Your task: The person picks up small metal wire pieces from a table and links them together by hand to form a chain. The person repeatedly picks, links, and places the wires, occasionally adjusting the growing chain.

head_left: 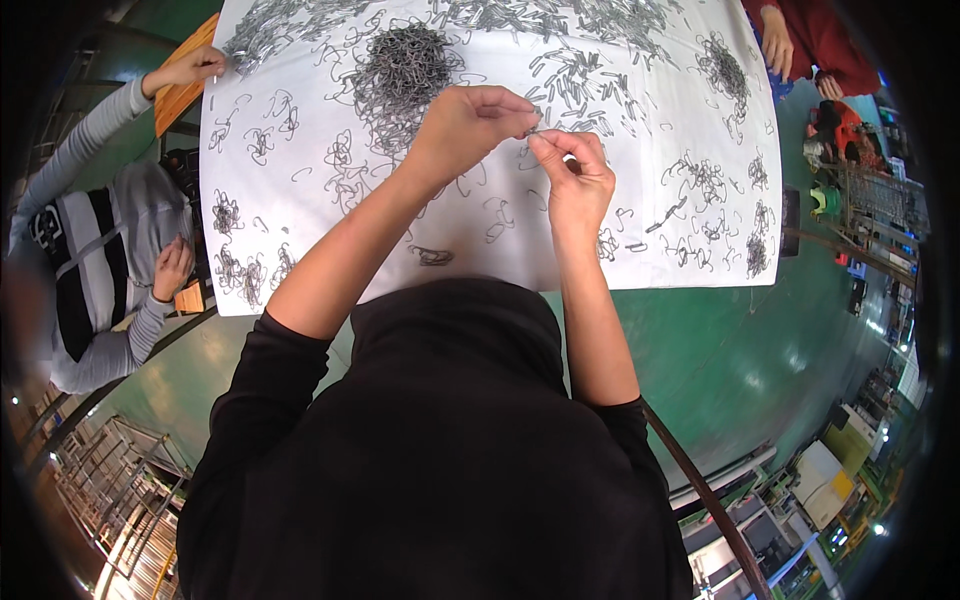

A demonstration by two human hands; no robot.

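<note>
Above the middle of the white-covered table point(620, 270), my left hand point(470, 128) and my right hand point(578, 178) meet fingertip to fingertip. Each is closed in a pinch between thumb and forefinger. A small metal piece shows at the fingertips, mostly hidden by them; its exact shape I cannot make out. Just beyond my left hand rises a dense heap of dark bent wire hooks point(408, 62). Past my right hand lie loose narrow metal clips point(575, 80). Nearer my body, a small cluster of hooks point(432, 257) rests close to the table edge.
More clips point(520, 15) spread along the far side. Small hook groups lie at the left point(240, 275) and right point(700, 180). A co-worker in grey sleeves point(85, 140) reaches in from the left; another in a dark red sleeve point(825, 40) is at the far right.
</note>
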